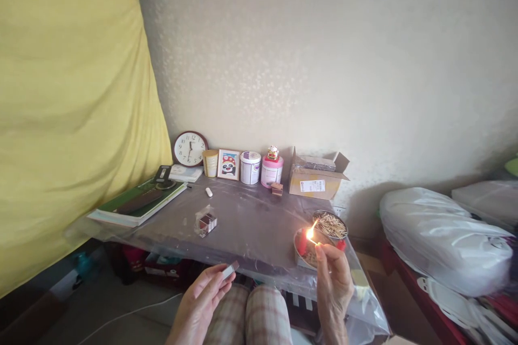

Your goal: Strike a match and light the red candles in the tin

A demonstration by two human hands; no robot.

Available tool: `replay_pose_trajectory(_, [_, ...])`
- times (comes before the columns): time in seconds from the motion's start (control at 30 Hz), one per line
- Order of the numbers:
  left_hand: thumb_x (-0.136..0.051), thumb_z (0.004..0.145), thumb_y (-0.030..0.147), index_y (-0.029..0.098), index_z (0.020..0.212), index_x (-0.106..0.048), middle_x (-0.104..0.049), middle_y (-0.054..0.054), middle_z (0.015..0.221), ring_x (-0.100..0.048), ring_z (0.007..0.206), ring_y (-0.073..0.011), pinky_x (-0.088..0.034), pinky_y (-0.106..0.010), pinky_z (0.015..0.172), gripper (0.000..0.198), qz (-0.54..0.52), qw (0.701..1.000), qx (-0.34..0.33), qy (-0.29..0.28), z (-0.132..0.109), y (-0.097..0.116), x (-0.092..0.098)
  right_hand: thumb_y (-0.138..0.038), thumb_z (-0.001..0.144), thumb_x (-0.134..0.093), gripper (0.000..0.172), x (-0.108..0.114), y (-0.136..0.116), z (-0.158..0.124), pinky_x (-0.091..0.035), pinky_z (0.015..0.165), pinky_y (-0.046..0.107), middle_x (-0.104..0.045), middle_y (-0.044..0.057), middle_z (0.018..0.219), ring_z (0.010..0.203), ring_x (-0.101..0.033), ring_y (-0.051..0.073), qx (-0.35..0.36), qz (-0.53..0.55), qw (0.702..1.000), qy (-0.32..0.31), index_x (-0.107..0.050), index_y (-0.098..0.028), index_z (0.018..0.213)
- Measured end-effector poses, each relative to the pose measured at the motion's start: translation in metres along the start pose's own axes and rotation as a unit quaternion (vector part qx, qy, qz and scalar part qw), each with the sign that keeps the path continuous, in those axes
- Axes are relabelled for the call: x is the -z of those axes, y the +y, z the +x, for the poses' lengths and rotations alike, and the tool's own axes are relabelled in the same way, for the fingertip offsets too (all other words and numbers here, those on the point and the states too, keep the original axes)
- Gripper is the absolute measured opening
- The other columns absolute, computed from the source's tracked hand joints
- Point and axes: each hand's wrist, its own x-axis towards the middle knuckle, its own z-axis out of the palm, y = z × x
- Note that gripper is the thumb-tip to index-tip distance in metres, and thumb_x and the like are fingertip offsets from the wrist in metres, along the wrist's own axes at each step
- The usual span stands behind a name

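Note:
My right hand [334,276] pinches a burning match [313,241] between thumb and fingertips. Its bright flame [311,230] rises beside a red candle [302,242] standing in a round dish at the table's right front; whether the wick is lit, I cannot tell. Another red piece [341,246] shows partly behind my fingers. My left hand [205,295], above my lap near the front edge, is closed on a small matchbox [230,270]. Behind the candle, a round tin [329,225] holds many matchsticks. A plastic-wrapped pack of matchboxes [206,223] lies left of centre.
Plastic sheeting covers the table [246,215]. Along the wall stand a clock [190,149], a yellow cup [210,163], a panda picture [229,165], two canisters and an opened cardboard box [315,178]. A green book [140,202] lies left; a white bag [441,237] sits right.

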Motion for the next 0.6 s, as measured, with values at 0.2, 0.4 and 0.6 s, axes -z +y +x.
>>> replay_pose_trajectory(0.2, [-0.075, 0.069, 0.045, 0.019, 0.089, -0.075, -0.078, -0.009, 0.094, -0.067, 0.097, -0.0251, -0.050, -0.037, 0.092, 0.033, 0.006, 1.000, 0.001, -0.003, 0.005, -0.006, 0.010, -0.047, 0.081, -0.064, 0.029, 0.000, 0.012, 0.007, -0.048, 0.077, 0.035, -0.064, 0.004, 0.083, 0.079, -0.060, 0.019, -0.027, 0.009, 1.000, 0.006, -0.065, -0.018, 0.080])
replay_pose_trajectory(0.4, [-0.077, 0.066, 0.047, 0.019, 0.088, -0.076, -0.078, -0.009, 0.094, -0.068, 0.096, -0.0257, -0.051, -0.036, 0.091, 0.036, 0.009, 1.000, 0.000, -0.002, 0.008, -0.009, 0.012, -0.049, 0.078, -0.066, 0.032, -0.001, 0.019, 0.012, -0.049, 0.077, 0.035, -0.068, 0.005, 0.081, 0.077, -0.063, 0.020, -0.061, 0.012, 0.998, 0.005, -0.066, -0.018, 0.080])
replay_pose_trajectory(0.6, [-0.079, 0.062, 0.048, 0.019, 0.086, -0.076, -0.079, -0.009, 0.092, -0.068, 0.094, -0.0259, -0.052, -0.037, 0.090, 0.038, 0.014, 1.000, 0.010, 0.009, 0.009, -0.008, 0.010, -0.053, 0.076, -0.066, 0.036, -0.004, 0.026, 0.012, -0.050, 0.071, 0.032, -0.071, 0.005, 0.081, 0.074, -0.064, 0.020, -0.116, 0.020, 0.993, 0.002, -0.069, -0.018, 0.083])
